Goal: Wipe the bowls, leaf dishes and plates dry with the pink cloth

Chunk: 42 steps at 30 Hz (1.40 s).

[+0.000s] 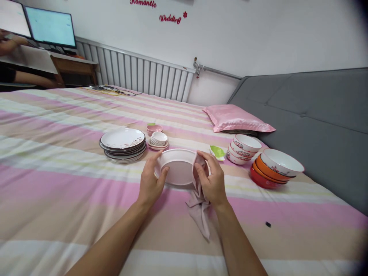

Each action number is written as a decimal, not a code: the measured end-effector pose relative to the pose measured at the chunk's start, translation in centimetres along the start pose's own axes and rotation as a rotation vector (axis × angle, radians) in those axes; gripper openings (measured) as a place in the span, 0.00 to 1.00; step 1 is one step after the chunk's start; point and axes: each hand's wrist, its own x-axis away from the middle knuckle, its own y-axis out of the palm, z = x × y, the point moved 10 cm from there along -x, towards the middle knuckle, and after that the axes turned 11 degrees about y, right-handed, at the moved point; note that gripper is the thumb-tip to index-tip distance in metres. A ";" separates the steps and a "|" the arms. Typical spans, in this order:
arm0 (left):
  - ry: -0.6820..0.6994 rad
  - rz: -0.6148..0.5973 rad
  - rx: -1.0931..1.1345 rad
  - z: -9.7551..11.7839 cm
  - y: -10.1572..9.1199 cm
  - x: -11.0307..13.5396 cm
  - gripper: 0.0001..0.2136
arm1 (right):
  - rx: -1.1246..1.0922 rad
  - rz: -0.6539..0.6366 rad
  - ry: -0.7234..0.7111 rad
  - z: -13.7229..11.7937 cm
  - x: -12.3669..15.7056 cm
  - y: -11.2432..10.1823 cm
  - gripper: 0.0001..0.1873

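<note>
A pale pink plate (178, 168) is held just above the striped bedspread, in front of me. My left hand (151, 180) grips its left rim, thumb on the inner face and fingers behind. My right hand (211, 180) is closed on a pinkish cloth (199, 209), pressing it against the plate's right rim. The loose end of the cloth hangs down onto the bed.
A stack of white plates (123, 143) lies to the left. Small saucers (158, 140) and a pink dish (154, 128) sit behind. A green dish (217, 152), white patterned bowls (244, 148), orange bowls (276, 168) and a pink pillow (237, 119) are right, by the grey headboard (316, 115). Another person's arm (8, 44) shows far left.
</note>
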 end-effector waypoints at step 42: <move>-0.024 -0.034 -0.022 -0.3 0.1 -0.1 0.21 | -0.005 -0.151 0.102 2.4 0.2 2.3 0.23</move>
